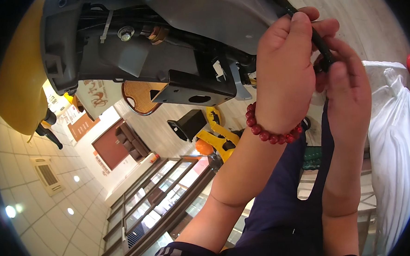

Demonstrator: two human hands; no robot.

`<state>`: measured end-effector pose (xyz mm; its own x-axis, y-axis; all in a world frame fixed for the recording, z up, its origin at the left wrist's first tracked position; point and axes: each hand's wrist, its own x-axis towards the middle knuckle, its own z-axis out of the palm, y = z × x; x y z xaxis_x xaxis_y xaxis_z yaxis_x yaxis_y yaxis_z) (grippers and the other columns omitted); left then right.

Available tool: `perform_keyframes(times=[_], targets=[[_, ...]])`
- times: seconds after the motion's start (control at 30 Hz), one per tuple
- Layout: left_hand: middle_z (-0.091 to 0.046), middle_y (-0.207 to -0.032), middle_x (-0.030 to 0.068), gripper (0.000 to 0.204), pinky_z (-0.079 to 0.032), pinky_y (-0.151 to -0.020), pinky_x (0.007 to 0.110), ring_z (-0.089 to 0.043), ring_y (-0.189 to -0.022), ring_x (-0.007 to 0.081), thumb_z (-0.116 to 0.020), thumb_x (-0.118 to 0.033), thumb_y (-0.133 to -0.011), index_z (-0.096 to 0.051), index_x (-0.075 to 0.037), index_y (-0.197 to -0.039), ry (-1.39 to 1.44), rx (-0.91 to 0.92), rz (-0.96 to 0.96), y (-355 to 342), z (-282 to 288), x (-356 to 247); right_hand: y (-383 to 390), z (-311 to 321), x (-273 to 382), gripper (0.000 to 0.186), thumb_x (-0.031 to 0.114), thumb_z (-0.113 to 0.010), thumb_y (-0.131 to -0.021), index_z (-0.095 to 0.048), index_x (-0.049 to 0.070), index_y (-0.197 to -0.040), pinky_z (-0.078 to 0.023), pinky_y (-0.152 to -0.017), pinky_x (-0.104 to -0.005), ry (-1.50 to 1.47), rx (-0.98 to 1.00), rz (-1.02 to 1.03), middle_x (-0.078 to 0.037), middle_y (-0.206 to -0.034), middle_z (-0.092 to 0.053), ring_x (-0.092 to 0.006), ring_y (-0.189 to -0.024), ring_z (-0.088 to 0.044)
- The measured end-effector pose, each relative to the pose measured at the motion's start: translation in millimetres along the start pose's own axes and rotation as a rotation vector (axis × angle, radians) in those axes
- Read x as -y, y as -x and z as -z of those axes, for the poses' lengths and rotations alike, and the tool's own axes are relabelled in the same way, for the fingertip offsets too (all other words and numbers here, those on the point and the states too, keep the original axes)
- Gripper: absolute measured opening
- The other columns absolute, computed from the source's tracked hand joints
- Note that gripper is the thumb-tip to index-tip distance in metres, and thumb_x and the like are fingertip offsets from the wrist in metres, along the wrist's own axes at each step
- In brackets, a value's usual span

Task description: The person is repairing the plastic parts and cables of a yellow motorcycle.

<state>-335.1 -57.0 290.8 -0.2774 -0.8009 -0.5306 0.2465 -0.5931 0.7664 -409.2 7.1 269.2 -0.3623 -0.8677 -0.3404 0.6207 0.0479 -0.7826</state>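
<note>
- a pale tiled ceiling is filling the lower left of the tilted view, with an air vent and small lights shining in it.
- tall dark-framed windows are running along one side, and a dark sofa is sitting far off by the wall.
- a big grey casing is looming across the top, with a yellow panel curving down at its left.
- inside the casing, a bolt is showing beside a white cable tie, and a black bracket is jutting out below.
- a black hose is slanting down from the upper edge, just right of the casing, into the person's two hands.
- the left hand is closing its thumb and fingers around the hose, and a red bead bracelet is circling that wrist.
- the right hand is pinching the hose near its lower end, just beside the left hand; the fingers are partly hiding that end, so i am not making out its tip.
- white cloth is hanging in folds to the right of the right hand.
- a yellow frame is standing beyond the left forearm, near a black box and a round orange thing.
</note>
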Motion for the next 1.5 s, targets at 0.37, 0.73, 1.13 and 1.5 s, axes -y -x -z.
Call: perform_keyframes(times=[0.37, 0.73, 1.13, 1.5], targets=[[-0.066, -0.102, 0.0156, 0.034, -0.050, -0.077, 0.026, -0.062, -0.085, 0.0146, -0.040, -0.026, -0.101, -0.051, 0.002, -0.115, -0.297, -0.140, -0.222, 12.1, -26.7, -7.2, -3.8, 18.2, 10.6, 0.036, 0.028, -0.047, -0.100, -0.056, -0.002, -0.117, -0.045, -0.054, -0.0222, -0.283, 0.134, -0.479, -0.004, -0.079, -0.062, -0.0102, -0.063, -0.057], [-0.067, -0.102, 0.0145, 0.033, -0.050, -0.080, 0.028, -0.063, -0.090, 0.0163, -0.038, -0.023, -0.101, -0.048, 0.004, -0.117, -0.067, -0.020, -0.065, 14.4, -10.7, -17.5, -3.4, 10.3, 22.2, 0.042, 0.033, -0.046, -0.100, -0.056, -0.003, -0.117, -0.042, -0.053, -0.0221, -0.142, 0.032, -0.330, -0.007, -0.077, -0.061, -0.0116, -0.061, -0.056], [-0.066, -0.103, 0.0179, 0.033, -0.050, -0.084, 0.030, -0.063, -0.094, 0.0207, -0.038, -0.021, -0.101, -0.047, 0.006, -0.118, -0.012, -0.074, -0.068, 2.4, -14.9, -12.2, -0.7, 1.3, 14.6, 0.035, 0.009, -0.062, -0.090, -0.052, -0.003, -0.122, -0.049, -0.071, -0.0226, -0.074, 0.037, -0.079, -0.008, -0.101, -0.062, -0.0103, -0.083, -0.059], [-0.066, -0.105, 0.0189, 0.037, -0.051, -0.082, 0.031, -0.062, -0.100, 0.0255, -0.036, -0.022, -0.099, -0.044, 0.007, -0.121, -0.029, 0.039, -0.109, -3.2, -5.2, -12.1, -3.4, 7.5, 27.9, 0.042, 0.035, -0.041, -0.101, -0.059, -0.003, -0.107, -0.048, -0.042, -0.0227, -0.369, 0.090, -0.554, -0.008, -0.071, -0.063, -0.0137, -0.051, -0.060]])
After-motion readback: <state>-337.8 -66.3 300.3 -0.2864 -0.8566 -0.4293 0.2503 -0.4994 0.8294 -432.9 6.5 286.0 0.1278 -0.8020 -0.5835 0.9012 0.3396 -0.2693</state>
